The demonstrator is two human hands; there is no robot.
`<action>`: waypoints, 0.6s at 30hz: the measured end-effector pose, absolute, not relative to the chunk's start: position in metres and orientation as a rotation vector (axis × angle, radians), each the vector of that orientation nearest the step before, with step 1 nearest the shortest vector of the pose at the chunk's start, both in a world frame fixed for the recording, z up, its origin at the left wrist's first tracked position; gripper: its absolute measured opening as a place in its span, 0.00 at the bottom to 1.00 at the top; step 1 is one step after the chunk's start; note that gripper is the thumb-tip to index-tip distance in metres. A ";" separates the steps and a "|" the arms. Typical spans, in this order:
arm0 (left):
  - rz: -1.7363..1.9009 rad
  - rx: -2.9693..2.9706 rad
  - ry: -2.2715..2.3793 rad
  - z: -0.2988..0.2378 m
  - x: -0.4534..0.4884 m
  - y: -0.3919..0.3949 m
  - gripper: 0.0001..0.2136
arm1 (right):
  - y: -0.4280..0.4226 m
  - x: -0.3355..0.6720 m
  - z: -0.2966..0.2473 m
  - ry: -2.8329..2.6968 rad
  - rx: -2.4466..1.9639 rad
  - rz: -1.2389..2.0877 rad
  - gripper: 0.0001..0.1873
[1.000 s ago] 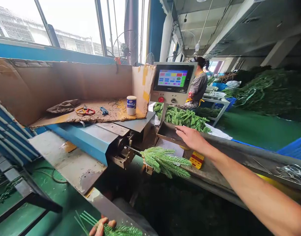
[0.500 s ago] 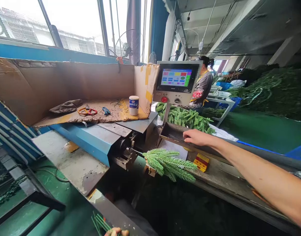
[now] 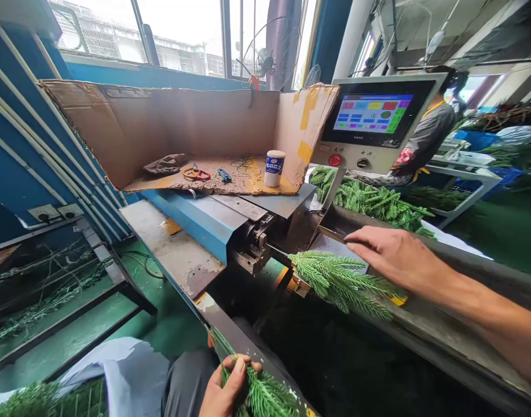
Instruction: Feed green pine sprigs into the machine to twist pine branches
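Observation:
At the bottom, my left hand (image 3: 228, 385) is closed around the stems of artificial pine sprigs (image 3: 269, 394), green stem ends pointing up and away. My right hand (image 3: 389, 252) reaches over the near edge of a metal tray (image 3: 330, 217) holding thin dark rods (image 3: 341, 230). Its fingertips are pinched together at the rods; what is between them I cannot make out. Below that hand, a green artificial pine branch (image 3: 334, 275) extends from the machine head (image 3: 254, 249), its thin metal stem running into the head.
A control panel (image 3: 378, 116) stands behind the tray. The cardboard shield (image 3: 196, 124) holds a jar (image 3: 274, 168), red-handled scissors (image 3: 196, 174), a blue tool (image 3: 224, 175) and a cloth (image 3: 165, 164). A person (image 3: 430, 139) works at the back right. More greenery (image 3: 373, 200) lies behind.
The view has swung left and down. My left hand has come further into view with pine sprigs. My right hand remains at the tray, and the branch still sits at the machine.

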State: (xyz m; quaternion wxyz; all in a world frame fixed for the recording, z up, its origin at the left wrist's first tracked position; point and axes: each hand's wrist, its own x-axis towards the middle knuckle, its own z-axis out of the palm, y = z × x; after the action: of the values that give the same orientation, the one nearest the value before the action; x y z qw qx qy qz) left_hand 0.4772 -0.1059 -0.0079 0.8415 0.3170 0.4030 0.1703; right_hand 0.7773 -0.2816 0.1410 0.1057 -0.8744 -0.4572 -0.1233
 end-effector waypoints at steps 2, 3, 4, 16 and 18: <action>0.337 0.693 0.807 0.000 0.479 -0.109 0.19 | -0.267 0.742 0.133 -1.459 -2.496 -0.452 0.13; 0.331 0.691 0.789 0.003 0.479 -0.110 0.18 | -0.261 0.729 0.125 -1.493 -2.487 -0.510 0.13; 0.328 0.680 0.779 0.005 0.477 -0.110 0.17 | -0.255 0.721 0.115 -1.497 -2.500 -0.571 0.13; 0.361 0.621 0.855 -0.010 0.444 -0.099 0.16 | -0.245 0.720 0.042 -0.912 -2.879 -0.820 0.09; 0.372 0.605 0.849 -0.008 0.444 -0.097 0.16 | -0.246 0.722 0.047 -0.970 -2.860 -0.861 0.10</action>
State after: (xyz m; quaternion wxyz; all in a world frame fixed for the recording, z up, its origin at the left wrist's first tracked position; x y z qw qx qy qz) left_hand 0.4444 -0.0968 -0.0077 0.8507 0.2874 0.4032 0.1765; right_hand 0.7222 -0.2458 0.0467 0.0009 -0.9107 -0.3090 -0.2741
